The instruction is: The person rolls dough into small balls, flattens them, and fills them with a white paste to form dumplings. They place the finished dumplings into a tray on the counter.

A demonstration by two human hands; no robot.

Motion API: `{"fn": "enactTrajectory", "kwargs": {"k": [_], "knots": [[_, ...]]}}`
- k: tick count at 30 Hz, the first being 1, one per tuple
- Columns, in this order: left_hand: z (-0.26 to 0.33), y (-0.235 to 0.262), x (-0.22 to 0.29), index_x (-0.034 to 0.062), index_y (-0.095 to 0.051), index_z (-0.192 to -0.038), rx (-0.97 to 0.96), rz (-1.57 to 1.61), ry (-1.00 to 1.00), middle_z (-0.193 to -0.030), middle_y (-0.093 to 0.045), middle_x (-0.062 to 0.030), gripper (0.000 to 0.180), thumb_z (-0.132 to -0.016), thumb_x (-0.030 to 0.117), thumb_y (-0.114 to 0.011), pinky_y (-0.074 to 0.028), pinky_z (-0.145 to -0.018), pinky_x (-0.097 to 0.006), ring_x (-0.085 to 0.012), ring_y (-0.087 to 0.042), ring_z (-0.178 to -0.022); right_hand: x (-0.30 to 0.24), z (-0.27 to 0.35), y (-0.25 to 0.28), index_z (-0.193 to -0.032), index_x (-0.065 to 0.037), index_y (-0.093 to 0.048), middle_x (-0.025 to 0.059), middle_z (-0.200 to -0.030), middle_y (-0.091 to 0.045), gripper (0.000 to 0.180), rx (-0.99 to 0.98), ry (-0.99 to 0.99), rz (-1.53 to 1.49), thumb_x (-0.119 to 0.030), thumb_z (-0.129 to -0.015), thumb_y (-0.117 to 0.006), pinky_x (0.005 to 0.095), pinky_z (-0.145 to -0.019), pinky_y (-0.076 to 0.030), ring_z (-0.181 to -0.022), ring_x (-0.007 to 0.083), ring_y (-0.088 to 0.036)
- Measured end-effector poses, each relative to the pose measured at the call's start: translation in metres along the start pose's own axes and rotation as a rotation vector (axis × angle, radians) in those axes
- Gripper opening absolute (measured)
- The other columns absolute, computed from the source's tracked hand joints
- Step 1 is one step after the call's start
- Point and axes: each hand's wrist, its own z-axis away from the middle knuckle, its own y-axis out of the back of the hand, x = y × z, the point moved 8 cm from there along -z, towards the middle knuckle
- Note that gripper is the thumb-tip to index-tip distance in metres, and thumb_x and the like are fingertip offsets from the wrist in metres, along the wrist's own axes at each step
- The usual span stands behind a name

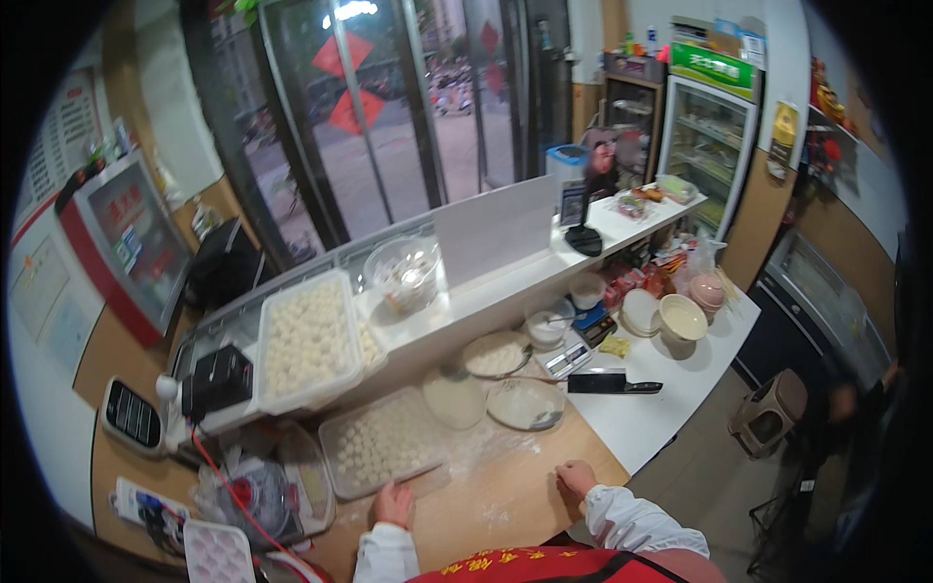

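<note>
My left hand (394, 505) is by the near edge of a clear plastic tray (433, 479) on the wooden board (486, 525). Its fingers look stretched toward the rim; whether they touch it I cannot tell. Rows of small pale dough balls (374, 449) lie in the tray. My right hand (575, 478) rests near the board's right side with its fingers curled in, and nothing shows in them. Beyond the hands are a floury round plate (525, 403), a pale round dish (454, 396) and another floury dish (497, 354).
A kitchen knife (614, 383) lies on the white counter beside a digital scale (565, 359). Bowls (682, 319) stand farther right. On the raised ledge sits a large tub of dough balls (309, 335). A stool (768, 413) and a person (860, 428) are at right.
</note>
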Motion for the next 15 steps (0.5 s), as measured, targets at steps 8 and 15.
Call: {"fn": "enactTrajectory", "kwargs": {"k": [8,15], "knots": [[-0.049,-0.017,0.039,-0.0031,-0.049,-0.125,-0.122,-0.64,-0.382,-0.124,-0.057,-0.0207,0.034,-0.099,0.017,-0.053,-0.047,-0.103,-0.048,-0.0345,-0.054,-0.115,0.019,0.018,-0.006,-0.085,-0.004,-0.074,0.0143,-0.075,-0.071,0.024,0.062,0.007,0.093,-0.027,-0.08,-0.067,0.0377,-0.068,-0.055,-0.07,0.0274,-0.07],[-0.117,-0.014,0.026,0.0015,-0.048,-0.13,-0.418,-0.456,-0.34,-0.135,-0.052,-0.0152,0.034,-0.1,0.018,-0.051,-0.045,-0.103,-0.047,-0.0282,-0.055,-0.114,-0.016,0.033,0.001,-0.086,-0.001,-0.072,0.0129,-0.067,-0.068,0.022,0.014,0.046,0.119,-0.022,-0.082,-0.066,0.0343,-0.052,-0.052,-0.05,0.0215,-0.064]]}}
